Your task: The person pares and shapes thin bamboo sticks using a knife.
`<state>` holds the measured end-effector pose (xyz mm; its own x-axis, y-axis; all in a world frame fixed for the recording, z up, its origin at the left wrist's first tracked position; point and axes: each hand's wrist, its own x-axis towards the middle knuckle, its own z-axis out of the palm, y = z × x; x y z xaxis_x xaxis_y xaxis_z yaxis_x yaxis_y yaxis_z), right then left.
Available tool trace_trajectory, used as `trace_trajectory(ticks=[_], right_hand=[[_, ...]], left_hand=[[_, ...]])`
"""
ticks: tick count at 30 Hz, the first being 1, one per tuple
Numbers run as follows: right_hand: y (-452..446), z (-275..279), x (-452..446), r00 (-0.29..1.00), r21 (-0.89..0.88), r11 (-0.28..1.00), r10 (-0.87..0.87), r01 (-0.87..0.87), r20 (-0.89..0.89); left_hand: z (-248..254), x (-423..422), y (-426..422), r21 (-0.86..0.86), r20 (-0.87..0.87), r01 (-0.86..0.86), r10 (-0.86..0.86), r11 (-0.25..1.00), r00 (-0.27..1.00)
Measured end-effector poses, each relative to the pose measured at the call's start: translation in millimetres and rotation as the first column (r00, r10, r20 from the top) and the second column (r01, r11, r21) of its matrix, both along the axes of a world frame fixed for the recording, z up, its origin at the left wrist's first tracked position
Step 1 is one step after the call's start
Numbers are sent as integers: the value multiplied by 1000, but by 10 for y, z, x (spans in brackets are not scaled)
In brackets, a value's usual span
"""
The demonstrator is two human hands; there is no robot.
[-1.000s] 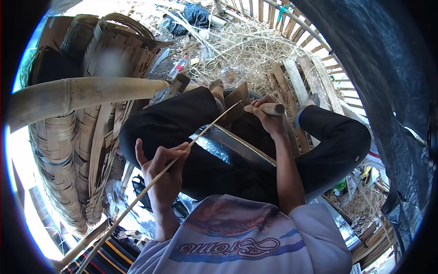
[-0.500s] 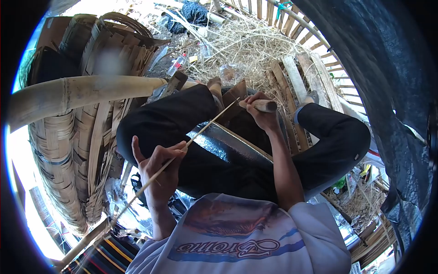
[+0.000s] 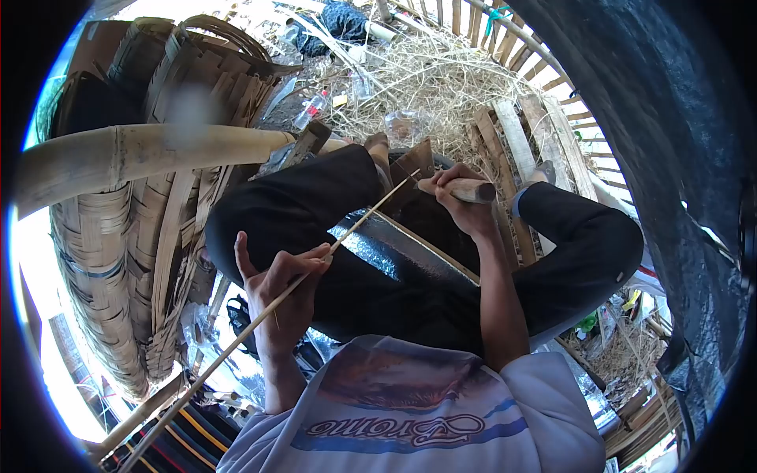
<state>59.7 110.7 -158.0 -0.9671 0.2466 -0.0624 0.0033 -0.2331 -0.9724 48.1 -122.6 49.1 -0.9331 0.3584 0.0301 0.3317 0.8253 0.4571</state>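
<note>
Grasping the thin stick [image 3: 264, 310] between thumb and fingers, the left hand [image 3: 285, 288] is located to the left of the silver sheet [image 3: 377, 246], with one finger raised off the stick. The right hand [image 3: 465, 197] is located beyond the right part of the silver sheet, its fingers closed around the wooden handle [image 3: 471, 190], whose rounded butt points to the right. What is fitted at the handle's other end is too small to tell.

The stick runs diagonally: its near part extends to the lower left of the sheet, and its far tip lies beyond the sheet, close to the right hand. Whether the tip touches the tool cannot be determined.

The sheet lies between the bent legs in dark trousers [image 3: 303, 197], with a pale strip along its far edge. Noted directly beyond the sheet: an upright brown board [image 3: 412, 163]. Farther beyond it: straw [image 3: 441, 75] and a plastic bottle [image 3: 311, 109] with a red label. Noted to the left of the sheet: a thick bamboo pole [image 3: 169, 150] and woven bamboo panels [image 3: 95, 252]. To its right: wooden planks [image 3: 516, 142] and, farther out, a dark tarp [image 3: 631, 94].
</note>
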Motion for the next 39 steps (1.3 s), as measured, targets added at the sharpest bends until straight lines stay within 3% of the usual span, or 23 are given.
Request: trace_trajectory(ticks=[3,4,7,11,13,15,17,23,28,31,33,35,39], right_hand=[[-31,-173,-34,997,-38,999,-29,32,75],[-34,-226,-77,993,148,989,-34,16,117],[7,-244,-62,996,179,984,-19,3,88],[-81,-230,36,998,49,999,9,-12,61],[-96,-405,-27,993,375,927,-29,-16,113],[-27,-486,-33,993,355,935,-41,-1,111],[28,-481,-41,990,110,992,-68,54,122],[5,-510,-35,986,320,947,-82,31,145],[29,-185,7,995,-24,998,-51,53,87],[20,-420,-52,989,123,991,-74,58,130],[67,-340,-36,982,89,995,-66,50,179],[52,-211,-35,996,-30,999,-25,27,85],[43,-302,-61,994,-11,997,-69,71,85]], left_hand=[[-2,9,11,-24,-4,-13,13,1000,1000],[-2,5,13,-9,-3,-2,2,1000,1000],[16,-11,12,-4,5,13,-13,1000,1000],[-4,46,-16,-15,28,0,0,1000,1000],[0,20,-8,-14,14,0,1,1000,1000],[-15,8,-10,-5,4,6,-6,1000,1000],[-15,-3,-2,7,10,9,-9,1000,1000],[-19,1,1,-3,20,2,-2,1000,1000],[-13,0,-25,-14,32,-2,2,1000,999],[-23,-2,6,-5,4,-1,1,1000,1000],[-16,2,-8,-2,11,2,-2,1000,1000],[-6,-6,-12,-3,11,3,-3,1000,1000],[8,0,13,-64,-17,-20,19,998,1000]])
